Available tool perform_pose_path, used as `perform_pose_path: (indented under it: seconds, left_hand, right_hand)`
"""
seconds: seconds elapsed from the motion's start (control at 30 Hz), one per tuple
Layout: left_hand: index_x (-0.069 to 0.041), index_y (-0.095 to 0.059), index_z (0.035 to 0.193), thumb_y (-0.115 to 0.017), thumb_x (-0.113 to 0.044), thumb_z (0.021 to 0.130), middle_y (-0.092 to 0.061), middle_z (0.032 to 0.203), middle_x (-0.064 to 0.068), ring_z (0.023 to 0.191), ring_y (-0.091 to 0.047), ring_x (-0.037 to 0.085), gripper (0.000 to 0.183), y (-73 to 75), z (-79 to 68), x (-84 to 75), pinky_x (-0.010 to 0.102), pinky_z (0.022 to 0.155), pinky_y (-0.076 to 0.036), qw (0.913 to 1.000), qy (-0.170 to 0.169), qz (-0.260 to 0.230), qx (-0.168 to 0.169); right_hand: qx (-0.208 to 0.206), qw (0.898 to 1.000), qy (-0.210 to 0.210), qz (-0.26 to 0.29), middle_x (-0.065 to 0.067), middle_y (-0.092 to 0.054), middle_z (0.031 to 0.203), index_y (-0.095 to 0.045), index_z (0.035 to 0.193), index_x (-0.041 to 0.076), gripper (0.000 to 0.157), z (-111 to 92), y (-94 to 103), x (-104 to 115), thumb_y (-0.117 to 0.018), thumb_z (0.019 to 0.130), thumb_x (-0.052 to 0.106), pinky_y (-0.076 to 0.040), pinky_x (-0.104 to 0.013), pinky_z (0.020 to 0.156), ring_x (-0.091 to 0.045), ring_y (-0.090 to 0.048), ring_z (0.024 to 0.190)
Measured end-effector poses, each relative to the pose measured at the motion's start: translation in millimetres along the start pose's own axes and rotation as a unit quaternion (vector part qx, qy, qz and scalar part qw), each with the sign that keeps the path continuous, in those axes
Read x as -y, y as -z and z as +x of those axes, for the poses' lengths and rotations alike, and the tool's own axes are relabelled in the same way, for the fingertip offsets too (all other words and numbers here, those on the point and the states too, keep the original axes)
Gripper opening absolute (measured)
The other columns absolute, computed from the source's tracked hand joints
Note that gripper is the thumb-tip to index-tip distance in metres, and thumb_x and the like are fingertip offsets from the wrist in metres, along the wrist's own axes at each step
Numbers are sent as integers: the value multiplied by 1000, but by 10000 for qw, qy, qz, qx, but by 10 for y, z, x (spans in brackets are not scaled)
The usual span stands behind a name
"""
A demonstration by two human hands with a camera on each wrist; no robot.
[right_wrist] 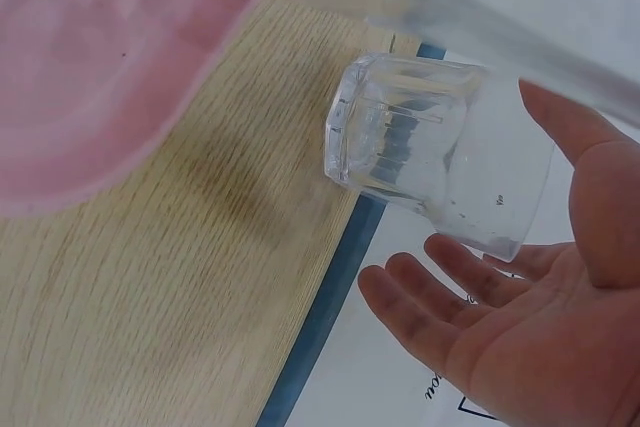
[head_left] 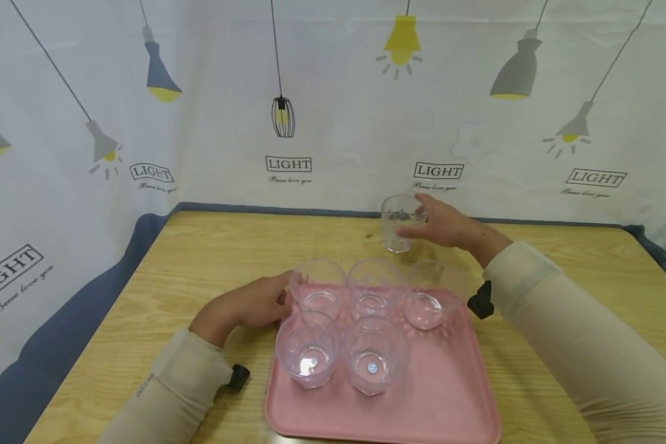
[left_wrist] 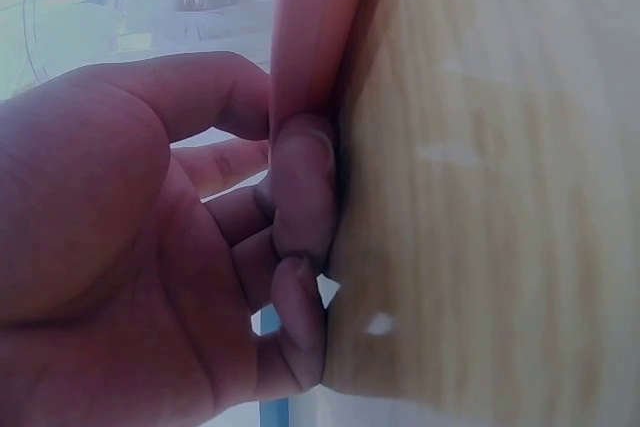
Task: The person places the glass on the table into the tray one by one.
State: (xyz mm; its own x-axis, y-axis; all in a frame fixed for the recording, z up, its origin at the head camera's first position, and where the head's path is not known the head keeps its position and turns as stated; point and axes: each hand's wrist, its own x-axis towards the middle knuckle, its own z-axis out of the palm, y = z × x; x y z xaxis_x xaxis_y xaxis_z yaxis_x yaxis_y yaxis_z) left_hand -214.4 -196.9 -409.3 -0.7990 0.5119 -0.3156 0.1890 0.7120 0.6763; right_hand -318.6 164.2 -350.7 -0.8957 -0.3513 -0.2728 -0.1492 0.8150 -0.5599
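Observation:
My left hand point(head_left: 259, 302) grips the left edge of a pink tray point(head_left: 433, 394). In the left wrist view the fingers point(left_wrist: 305, 187) curl at the tray's wall, low against the wood. Beyond the tray's far edge, a clear plastic cup point(head_left: 394, 225) stands upright at the back of the table. Around its right side is my right hand point(head_left: 446, 223), thumb in front and a finger near the rim. The right wrist view has this cup point(right_wrist: 400, 137) between thumb and loosely spread fingers. Several more clear cups sit on the tray, two in front point(head_left: 374, 357) and three behind point(head_left: 374, 296).
Wooden table point(head_left: 189, 259) surrounds the tray. Behind it hangs a white cloth point(head_left: 344, 123) printed with lamps, with a dark blue border along the table's back and left edges. A cup's blurred clear wall crosses the top of the right wrist view.

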Motion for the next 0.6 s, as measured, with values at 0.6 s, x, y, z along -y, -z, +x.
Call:
perform_pose_path:
  seconds: [0.6]
  left_hand:
    - [-20,-35,154,-58,-19,97,-57,68,0,61,-52,14,61,15,-21,-60,31,63,-47,9999,6,109,-25]
  right_hand:
    - [-270,9968,-16,753,-24,-36,154,-15,156,2,94,3,-57,-38,-73,91,39,-38,-59,110,-44,-41,138]
